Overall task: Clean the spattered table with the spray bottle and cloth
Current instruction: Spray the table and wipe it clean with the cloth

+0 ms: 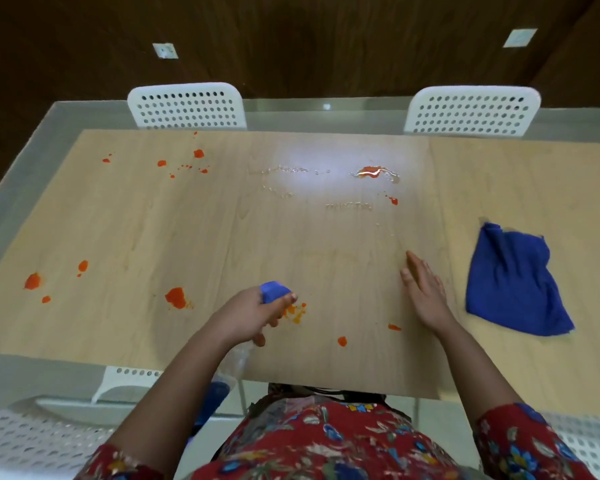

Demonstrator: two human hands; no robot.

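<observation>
Head view: looks down on a wooden table (222, 237) spattered with orange spots; two white chairs (187, 105) stand at the far edge.
Spray bottle (274, 292): held above the near middle of the table; blue head up and forward; clear body running back and down under the wrist, partly blurred; long axis slants from the near edge up toward the far side; nozzle appears to point away from the person, toward the far spots.
Left hand (250, 315): wrapped around the bottle's neck, fingers closed on it, one finger lying by the trigger.
Right hand (425, 292): open and empty, fingers straight, just over the table; contact with the surface cannot be told.
Cloth (513, 282): blue, crumpled, lying flat on the table right of the right hand, near but apart.
Handling, bottle: judged light, rigid plastic, possibly slick if wet; best held at the neck.
Handling, cloth: judged soft and limp; any bunched fold will serve.
Wet patch (374, 173): glistening liquid around the far middle spot.
</observation>
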